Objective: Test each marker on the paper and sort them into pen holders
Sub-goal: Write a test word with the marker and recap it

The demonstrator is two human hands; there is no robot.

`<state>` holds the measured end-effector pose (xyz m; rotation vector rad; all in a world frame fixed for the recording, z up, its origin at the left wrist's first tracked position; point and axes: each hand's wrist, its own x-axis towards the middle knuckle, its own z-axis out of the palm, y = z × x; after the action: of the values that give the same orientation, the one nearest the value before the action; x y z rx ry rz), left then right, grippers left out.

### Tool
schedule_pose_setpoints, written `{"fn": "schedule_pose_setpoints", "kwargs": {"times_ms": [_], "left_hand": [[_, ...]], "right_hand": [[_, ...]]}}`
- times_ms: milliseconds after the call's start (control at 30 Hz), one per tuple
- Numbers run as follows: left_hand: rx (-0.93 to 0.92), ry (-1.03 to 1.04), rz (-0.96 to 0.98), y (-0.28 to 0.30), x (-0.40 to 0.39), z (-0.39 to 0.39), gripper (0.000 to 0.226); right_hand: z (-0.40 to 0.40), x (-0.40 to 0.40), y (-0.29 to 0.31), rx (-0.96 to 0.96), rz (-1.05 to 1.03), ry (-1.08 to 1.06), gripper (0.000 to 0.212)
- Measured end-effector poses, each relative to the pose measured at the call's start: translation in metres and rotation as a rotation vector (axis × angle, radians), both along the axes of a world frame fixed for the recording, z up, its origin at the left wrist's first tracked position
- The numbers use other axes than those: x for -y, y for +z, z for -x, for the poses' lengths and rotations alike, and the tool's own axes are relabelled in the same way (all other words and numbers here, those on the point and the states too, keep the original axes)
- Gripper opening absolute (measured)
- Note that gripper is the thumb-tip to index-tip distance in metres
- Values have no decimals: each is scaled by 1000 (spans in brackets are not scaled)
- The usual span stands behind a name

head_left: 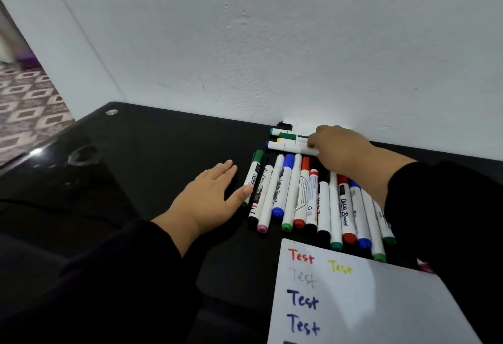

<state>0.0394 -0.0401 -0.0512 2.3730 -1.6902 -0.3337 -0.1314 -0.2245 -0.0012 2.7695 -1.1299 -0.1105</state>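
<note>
The left hand (211,193) is lying flat on the black table (152,153) with fingers straight and spread a little, its thumb touching the green-capped marker (252,176) at the left edge of the row of markers (313,202). That row is lying side by side, caps pointing toward the wall, its near ends sitting just beyond the top edge of the paper (353,302), which is carrying "Test" written in red, yellow, grey and blue. The right hand (340,150) is reaching over the row to a second group of markers (288,136) lying crosswise against the white wall (272,44), its fingers curling onto the nearest white marker (291,148); whether they are pinching it or only pressing on it, I cannot tell. Bare tabletop is stretching left of the left hand up to the table's rounded far corner, beside a patterned floor (27,98)
</note>
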Motion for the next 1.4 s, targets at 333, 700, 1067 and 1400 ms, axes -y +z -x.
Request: {"fn": "schedule_pose_setpoints", "kwargs": {"times_ms": [333, 700, 1067, 1400], "left_hand": [[-5, 0, -13, 1, -1, 1, 73], [-91, 59, -29, 19, -19, 11, 73], [-565, 130, 266, 47, -116, 112, 43], [-867, 288, 298, 56, -154, 172, 26]], "right_hand": [[3, 2, 1, -6, 42, 23, 32], [43, -53, 29, 270, 53, 34, 32], [111, -185, 20, 509, -109, -74, 21], [160, -257, -1, 922, 22, -141, 14]]}}
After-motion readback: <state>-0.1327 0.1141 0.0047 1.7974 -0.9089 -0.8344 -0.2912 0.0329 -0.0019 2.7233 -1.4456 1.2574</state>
